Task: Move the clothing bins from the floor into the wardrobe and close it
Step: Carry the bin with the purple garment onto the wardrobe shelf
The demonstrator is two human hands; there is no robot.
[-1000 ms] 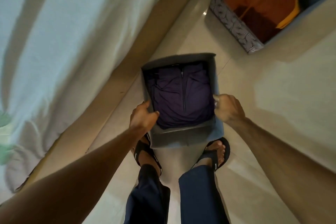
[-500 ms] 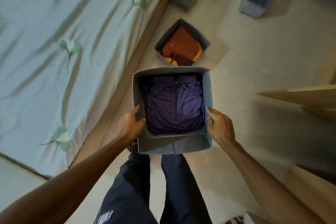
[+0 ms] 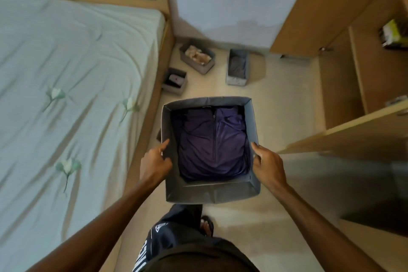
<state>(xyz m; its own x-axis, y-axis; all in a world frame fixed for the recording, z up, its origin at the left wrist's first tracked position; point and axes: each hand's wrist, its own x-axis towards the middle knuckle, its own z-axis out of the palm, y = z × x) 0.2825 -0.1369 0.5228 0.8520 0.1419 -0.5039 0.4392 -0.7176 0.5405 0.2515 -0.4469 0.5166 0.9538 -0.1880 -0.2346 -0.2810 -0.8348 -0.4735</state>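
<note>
A grey fabric bin (image 3: 207, 193) with a folded purple zip garment (image 3: 212, 143) inside is held in the air above the floor, in front of my body. My left hand (image 3: 155, 162) grips its left wall and my right hand (image 3: 268, 164) grips its right wall. Three more grey bins stand on the floor ahead: one with pale clothes (image 3: 197, 56), a narrow one with dark clothes (image 3: 237, 69), and a small one (image 3: 175, 80) beside the bed. The wooden wardrobe (image 3: 344, 86) is at the right, with an open door (image 3: 353, 137) jutting out.
A bed (image 3: 77, 84) with a pale green sheet fills the left side, its wooden frame edging the narrow floor strip. A pale wall (image 3: 231, 2) closes the far end. A green packet (image 3: 393, 33) lies on a wardrobe shelf.
The bin has been lifted off the floor to waist height with both hands. The view has risen, so the orange-filled bin is out of sight and the wardrobe and far bins show.
</note>
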